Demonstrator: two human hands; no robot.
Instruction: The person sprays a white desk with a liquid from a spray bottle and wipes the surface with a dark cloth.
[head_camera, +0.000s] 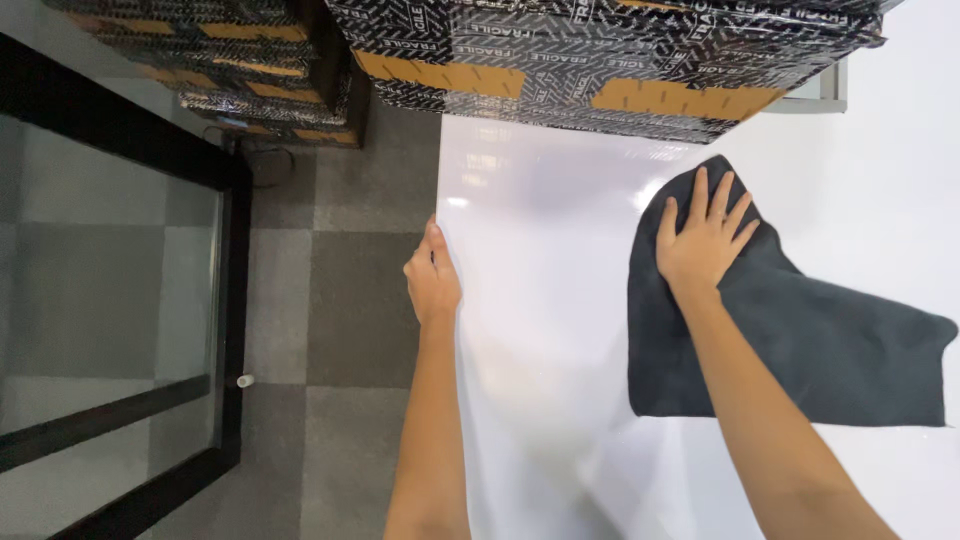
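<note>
Right hand (703, 243) flat on cloth (800, 340)

Taped boxes (600, 70) beyond bare tabletop (540, 330)

Left hand (432, 280) curled; right hand (702, 240) flat, fingers spread.

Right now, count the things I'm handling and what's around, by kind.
White glossy board: 1
Dark grey cloth: 1
Hands, left hand on the board's edge, right hand flat on the cloth: 2
Stacks of patterned black boxes: 2
Total: 6
</note>
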